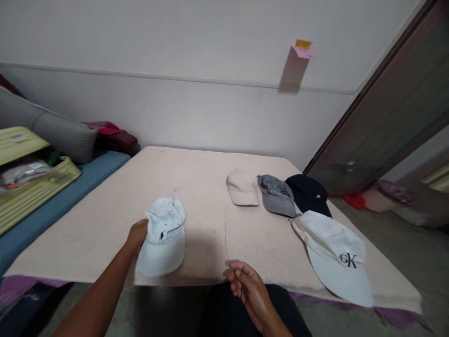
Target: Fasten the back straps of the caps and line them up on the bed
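Observation:
My left hand [137, 235] is closed on the left side of a white baseball cap [164, 234] with a small dark horse-rider emblem. This cap is near the front edge of the padded surface, its brim pointing toward me. My right hand [247, 288] is over my lap by the front edge, fingers loosely curled and a little apart, with nothing visible in it. Toward the right lie a beige cap [242, 187], a grey cap [277, 194], a dark navy cap [308, 193] and a larger white cap [336, 255] with black letters.
The caps rest on a pale pink cover [196, 173] against a white wall [210, 112]. At the left are a yellow-green case [38, 173] with things in it and a grey cushion [59, 128]. A dark door [379, 107] stands at the right.

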A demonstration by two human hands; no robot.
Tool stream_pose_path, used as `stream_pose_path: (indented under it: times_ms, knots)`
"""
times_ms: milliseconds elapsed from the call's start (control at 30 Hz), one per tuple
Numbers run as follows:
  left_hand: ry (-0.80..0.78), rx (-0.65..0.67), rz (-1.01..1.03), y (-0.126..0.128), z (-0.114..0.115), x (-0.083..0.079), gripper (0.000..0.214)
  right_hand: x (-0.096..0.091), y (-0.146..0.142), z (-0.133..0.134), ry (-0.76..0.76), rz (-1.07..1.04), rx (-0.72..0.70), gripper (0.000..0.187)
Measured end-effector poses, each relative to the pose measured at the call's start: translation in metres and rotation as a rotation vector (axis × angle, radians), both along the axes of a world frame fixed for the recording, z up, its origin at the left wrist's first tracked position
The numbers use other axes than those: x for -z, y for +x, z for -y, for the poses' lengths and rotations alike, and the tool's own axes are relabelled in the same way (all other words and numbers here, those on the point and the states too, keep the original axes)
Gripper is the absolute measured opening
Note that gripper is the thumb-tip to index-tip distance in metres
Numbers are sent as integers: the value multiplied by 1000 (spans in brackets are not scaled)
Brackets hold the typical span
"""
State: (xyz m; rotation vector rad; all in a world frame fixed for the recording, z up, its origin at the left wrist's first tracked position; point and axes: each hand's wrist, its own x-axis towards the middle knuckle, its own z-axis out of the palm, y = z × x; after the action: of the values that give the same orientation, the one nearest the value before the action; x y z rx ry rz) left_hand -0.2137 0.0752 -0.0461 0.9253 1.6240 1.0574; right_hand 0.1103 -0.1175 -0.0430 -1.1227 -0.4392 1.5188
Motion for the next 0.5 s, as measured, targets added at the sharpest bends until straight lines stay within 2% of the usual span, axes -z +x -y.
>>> stream_pose_path:
  times_ms: [300, 400, 500]
  knots:
    - [72, 32, -216, 20, -12, -6, 16, 3, 5, -3, -3, -39, 23, 24]
    - [92, 0, -274, 23, -12, -11, 15, -1, 22, 3, -5, -17, 83, 23]
    - [107, -32, -275, 22, -7, -15, 12, -6, 51, 13, -7, -43, 196, 22]
